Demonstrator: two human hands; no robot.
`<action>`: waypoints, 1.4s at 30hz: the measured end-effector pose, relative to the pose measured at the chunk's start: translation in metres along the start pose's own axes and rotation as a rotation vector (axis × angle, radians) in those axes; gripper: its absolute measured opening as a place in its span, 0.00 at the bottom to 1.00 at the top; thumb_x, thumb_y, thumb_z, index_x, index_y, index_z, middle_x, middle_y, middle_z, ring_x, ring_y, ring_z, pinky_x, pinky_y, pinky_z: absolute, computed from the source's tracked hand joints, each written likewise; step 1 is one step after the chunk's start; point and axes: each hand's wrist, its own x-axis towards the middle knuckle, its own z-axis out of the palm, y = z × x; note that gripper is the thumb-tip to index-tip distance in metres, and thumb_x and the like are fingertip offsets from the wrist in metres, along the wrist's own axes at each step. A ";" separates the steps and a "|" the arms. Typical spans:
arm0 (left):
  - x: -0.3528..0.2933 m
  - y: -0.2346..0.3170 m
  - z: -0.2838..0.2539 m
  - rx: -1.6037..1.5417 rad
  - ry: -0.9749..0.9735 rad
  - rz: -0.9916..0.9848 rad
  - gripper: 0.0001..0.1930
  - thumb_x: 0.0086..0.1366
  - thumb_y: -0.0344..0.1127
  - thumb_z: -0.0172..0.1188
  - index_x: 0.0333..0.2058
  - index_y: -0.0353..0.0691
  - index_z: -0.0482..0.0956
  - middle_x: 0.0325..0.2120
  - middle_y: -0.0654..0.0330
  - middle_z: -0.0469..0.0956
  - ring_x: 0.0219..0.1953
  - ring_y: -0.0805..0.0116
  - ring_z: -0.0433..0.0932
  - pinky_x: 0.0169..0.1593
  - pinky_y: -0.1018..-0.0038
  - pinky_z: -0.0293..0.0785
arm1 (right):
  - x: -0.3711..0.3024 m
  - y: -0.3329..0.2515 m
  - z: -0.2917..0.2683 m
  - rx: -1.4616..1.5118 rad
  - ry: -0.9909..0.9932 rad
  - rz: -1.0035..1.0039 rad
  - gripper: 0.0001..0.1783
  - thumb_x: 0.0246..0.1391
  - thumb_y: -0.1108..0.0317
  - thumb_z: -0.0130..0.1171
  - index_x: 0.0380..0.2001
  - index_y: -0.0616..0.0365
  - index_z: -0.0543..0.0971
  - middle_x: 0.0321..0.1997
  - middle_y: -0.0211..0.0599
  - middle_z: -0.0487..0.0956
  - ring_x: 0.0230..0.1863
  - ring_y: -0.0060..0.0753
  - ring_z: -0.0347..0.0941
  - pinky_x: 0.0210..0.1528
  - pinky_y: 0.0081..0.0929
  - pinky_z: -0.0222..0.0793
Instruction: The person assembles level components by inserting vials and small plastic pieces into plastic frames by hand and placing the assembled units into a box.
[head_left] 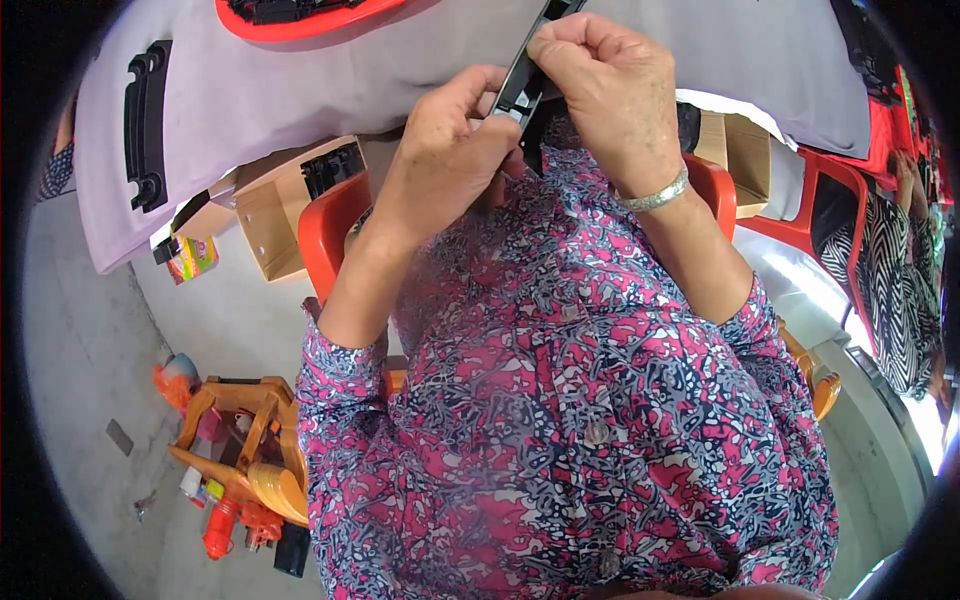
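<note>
A long, narrow black plastic part (518, 84) with a channel along it is held up at a slant over the near edge of the cloth-covered table. My left hand (450, 155) grips its lower end between thumb and fingers. Against its upper stretch, the thumb and forefinger of my right hand (620, 95) are pinched together; whatever is between them is too small or hidden to make out. A pale band circles the right wrist.
The table has a grey cloth (250, 90), with a red tray (310, 28) of black parts and a long black part (148, 125) on it. Below are cardboard boxes (262, 225), a red chair (325, 235) and a wooden stool (240, 395). Another person's patterned clothing (885, 290) shows at right.
</note>
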 end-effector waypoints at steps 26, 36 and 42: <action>0.002 -0.012 0.008 0.328 0.156 0.253 0.16 0.66 0.33 0.45 0.46 0.30 0.75 0.21 0.54 0.75 0.20 0.69 0.76 0.27 0.71 0.72 | -0.002 0.020 0.017 0.015 0.124 -0.225 0.04 0.53 0.74 0.58 0.29 0.63 0.80 0.19 0.19 0.71 0.23 0.08 0.62 0.25 0.14 0.63; -0.001 -0.007 0.012 0.369 0.201 0.261 0.15 0.67 0.31 0.44 0.45 0.32 0.77 0.18 0.60 0.76 0.20 0.74 0.74 0.29 0.73 0.72 | -0.001 0.016 0.016 -0.010 0.121 -0.231 0.04 0.52 0.75 0.57 0.29 0.64 0.80 0.17 0.19 0.70 0.22 0.08 0.61 0.24 0.14 0.62; -0.001 -0.006 0.012 0.437 0.220 0.281 0.14 0.67 0.31 0.44 0.41 0.31 0.77 0.18 0.59 0.77 0.20 0.72 0.76 0.30 0.73 0.73 | -0.001 0.008 0.017 -0.009 0.126 -0.237 0.05 0.48 0.74 0.54 0.23 0.59 0.78 0.10 0.35 0.71 0.13 0.29 0.74 0.21 0.27 0.70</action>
